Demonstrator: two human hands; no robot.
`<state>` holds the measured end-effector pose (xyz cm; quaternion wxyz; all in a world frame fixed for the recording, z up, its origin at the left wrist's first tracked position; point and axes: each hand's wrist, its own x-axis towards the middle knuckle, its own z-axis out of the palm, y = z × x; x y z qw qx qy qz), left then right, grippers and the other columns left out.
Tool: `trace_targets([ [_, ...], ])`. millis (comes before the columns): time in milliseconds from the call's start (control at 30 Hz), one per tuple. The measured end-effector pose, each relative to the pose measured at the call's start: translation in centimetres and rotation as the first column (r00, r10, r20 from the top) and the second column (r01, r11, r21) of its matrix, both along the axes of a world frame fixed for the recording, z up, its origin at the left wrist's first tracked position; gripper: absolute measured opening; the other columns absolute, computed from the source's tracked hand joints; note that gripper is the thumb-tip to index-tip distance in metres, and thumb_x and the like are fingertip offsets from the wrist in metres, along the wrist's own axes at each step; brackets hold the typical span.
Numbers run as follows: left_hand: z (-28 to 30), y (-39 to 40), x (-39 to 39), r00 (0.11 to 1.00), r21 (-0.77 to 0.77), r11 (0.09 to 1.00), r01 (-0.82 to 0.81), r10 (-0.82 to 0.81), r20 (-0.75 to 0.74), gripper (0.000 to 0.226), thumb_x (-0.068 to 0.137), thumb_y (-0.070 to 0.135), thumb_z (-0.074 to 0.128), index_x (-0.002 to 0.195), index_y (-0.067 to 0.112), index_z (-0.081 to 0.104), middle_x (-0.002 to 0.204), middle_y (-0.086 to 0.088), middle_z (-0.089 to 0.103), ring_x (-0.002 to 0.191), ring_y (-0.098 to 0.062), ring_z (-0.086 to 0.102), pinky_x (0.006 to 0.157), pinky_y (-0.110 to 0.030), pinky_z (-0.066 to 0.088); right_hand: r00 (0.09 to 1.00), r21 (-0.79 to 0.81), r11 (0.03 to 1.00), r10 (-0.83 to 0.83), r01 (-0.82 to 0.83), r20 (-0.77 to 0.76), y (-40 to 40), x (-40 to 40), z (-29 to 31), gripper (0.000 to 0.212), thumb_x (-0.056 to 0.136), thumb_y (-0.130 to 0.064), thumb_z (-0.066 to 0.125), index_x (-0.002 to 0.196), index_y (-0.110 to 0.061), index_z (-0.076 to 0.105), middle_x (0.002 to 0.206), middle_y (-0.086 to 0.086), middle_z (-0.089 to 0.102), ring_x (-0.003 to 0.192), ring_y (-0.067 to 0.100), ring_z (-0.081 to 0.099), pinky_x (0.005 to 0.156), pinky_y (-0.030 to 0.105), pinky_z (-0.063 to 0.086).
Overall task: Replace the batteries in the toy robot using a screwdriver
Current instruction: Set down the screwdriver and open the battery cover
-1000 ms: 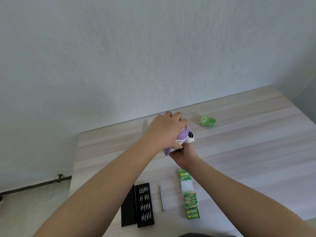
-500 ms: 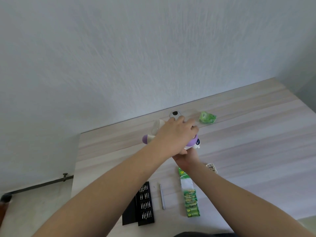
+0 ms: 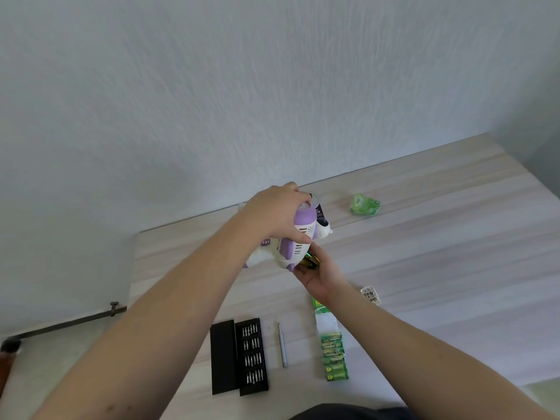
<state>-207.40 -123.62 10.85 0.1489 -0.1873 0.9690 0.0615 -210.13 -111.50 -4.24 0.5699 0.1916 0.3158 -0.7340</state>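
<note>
Left hand (image 3: 277, 215) curls over top of toy robot (image 3: 298, 237), gripping it – robot purple and white, tilted, lifted above table (image 3: 439, 253). Right hand (image 3: 321, 272) cupped palm-up under robot's lower end, fingers curled round green-and-gold batteries (image 3: 309, 260) there. Screwdriver (image 3: 282, 344) lies on table near front edge, between open bit case (image 3: 239, 356) and strip of green battery packs (image 3: 333, 353). Small white cover (image 3: 371, 295) just right of right wrist. Crumpled green wrapper (image 3: 365, 204) farther back.

"GP" is printed on the green battery pack (image 3: 334, 356) lying near the desk's front edge.
</note>
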Motion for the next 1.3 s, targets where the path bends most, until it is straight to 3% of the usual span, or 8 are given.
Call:
trace_targets([
  [267, -1.3, -2.2, 1.9, 0.984, 0.201, 0.974, -0.101, 0.127, -0.124, 0.082, 0.059, 0.055, 0.082, 0.13, 0.033, 0.047, 0.126, 0.01, 0.047, 0.106, -0.014, 0.054, 0.089, -0.035, 0.048, 0.993, 0.073, 0.995, -0.068, 0.061, 0.094, 0.1, -0.7, -1.7, 0.024, 0.099, -0.019, 0.051, 0.111, 0.001, 0.058, 0.097, 0.02, 0.069, 0.089, 0.032, 0.065, 0.067, 0.042, 0.061],
  [400, -2.5, -2.9, 3.5, 0.973, 0.274, 0.953, -0.13, 0.176, -0.151, 0.082, 0.058, 0.05, 0.085, 0.128, 0.03, 0.047, 0.126, 0.009, 0.047, 0.108, -0.011, 0.052, 0.093, -0.033, 0.047, 0.998, 0.092, 0.995, -0.041, 0.037, 0.041, 0.2, -1.3, -2.3, 0.022, 0.098, -0.019, 0.053, 0.103, 0.002, 0.06, 0.084, 0.018, 0.072, 0.086, 0.031, 0.067, 0.074, 0.043, 0.059],
  [600, -4.6, -3.1, 5.0, 0.95, 0.345, 0.925, -0.157, 0.237, -0.204, 0.082, 0.06, 0.045, 0.087, 0.129, 0.03, 0.046, 0.126, 0.01, 0.046, 0.109, -0.007, 0.046, 0.09, -0.024, 0.04, 0.999, 0.122, 0.992, -0.036, 0.034, 0.02, 0.3, -1.6, -3.5, 0.026, 0.096, -0.031, 0.055, 0.101, -0.005, 0.061, 0.095, 0.016, 0.068, 0.087, 0.03, 0.068, 0.076, 0.042, 0.059],
  [733, -5.4, -3.2, 5.6, 0.936, 0.377, 0.91, -0.175, 0.273, -0.224, 0.084, 0.06, 0.044, 0.087, 0.131, 0.029, 0.045, 0.128, 0.011, 0.045, 0.112, -0.005, 0.045, 0.09, -0.022, 0.037, 0.993, 0.141, 0.99, 0.006, 0.011, -0.114, 0.3, -1.3, -3.9, 0.027, 0.097, -0.03, 0.054, 0.1, -0.005, 0.063, 0.094, 0.013, 0.065, 0.086, 0.025, 0.065, 0.081, 0.038, 0.057],
  [967, -7.4, -3.5, 6.4, 0.946, 0.389, 0.904, -0.177, 0.265, -0.184, 0.11, 0.058, 0.046, 0.088, 0.148, 0.022, 0.031, 0.138, 0.006, 0.033, 0.122, -0.007, 0.04, 0.101, -0.023, 0.036, 0.983, 0.31, 0.944, -0.062, 0.115, -0.175, 0.5, -3.0, -3.7, 0.029, 0.099, -0.031, 0.049, 0.092, -0.005, 0.058, 0.088, 0.016, 0.064, 0.075, 0.023, 0.064, 0.062, 0.031, 0.059],
  [1067, -8.6, -3.6, 6.9, 0.945, 0.365, 0.913, -0.181, 0.265, -0.193, 0.106, 0.054, 0.047, 0.089, 0.143, 0.022, 0.038, 0.136, 0.008, 0.033, 0.117, -0.006, 0.043, 0.098, -0.026, 0.041, 0.979, 0.395, 0.911, -0.044, 0.121, -0.196, 1.0, -3.8, -4.1, 0.03, 0.099, -0.034, 0.051, 0.088, -0.006, 0.058, 0.079, 0.012, 0.064, 0.066, 0.019, 0.061, 0.061, 0.028, 0.055],
  [1167, -10.1, -3.5, 7.3, 0.921, 0.388, 0.897, -0.211, 0.316, -0.23, 0.099, 0.052, 0.044, 0.091, 0.137, 0.022, 0.044, 0.13, 0.009, 0.036, 0.112, -0.005, 0.044, 0.093, -0.026, 0.044, 0.984, 0.438, 0.892, -0.044, 0.116, -0.172, 1.5, -4.4, -4.5, 0.032, 0.099, -0.036, 0.049, 0.09, -0.006, 0.057, 0.073, 0.009, 0.06, 0.055, 0.013, 0.055, 0.045, 0.02, 0.05],
  [1300, -12.3, -2.9, 7.9, 0.833, 0.464, 0.836, -0.293, 0.461, -0.305, 0.094, 0.049, 0.04, 0.093, 0.13, 0.02, 0.049, 0.123, 0.009, 0.041, 0.11, -0.005, 0.045, 0.1, -0.032, 0.044, 0.994, 0.499, 0.865, 0.011, 0.047, -0.113, 2.0, -5.1, -5.0, 0.035, 0.099, -0.041, 0.048, 0.09, -0.008, 0.057, 0.072, 0.008, 0.056, 0.046, 0.009, 0.043, 0.033, 0.015, 0.037],
])
